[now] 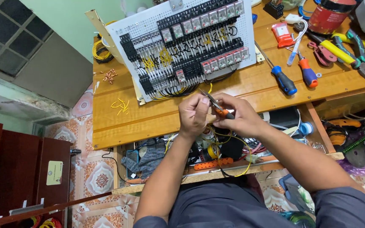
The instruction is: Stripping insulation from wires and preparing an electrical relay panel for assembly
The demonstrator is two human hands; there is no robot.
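My left hand (193, 113) pinches a short yellow wire (210, 88) between thumb and fingers above the front edge of the wooden table (157, 120). My right hand (238, 115) grips small orange-handled pliers (216, 105), whose jaws point up and left toward my left fingertips. Just beyond both hands lies a white perforated panel (182, 46) carrying rows of black terminal blocks and relays with black and yellow wiring.
Cut yellow wire bits (120, 105) and copper lugs (110, 76) lie at the table's left. Two screwdrivers (294, 76), pliers with yellow handles (343, 50) and a red can (328, 14) sit at the right. A cluttered shelf (216, 162) of cables and tape runs below the tabletop.
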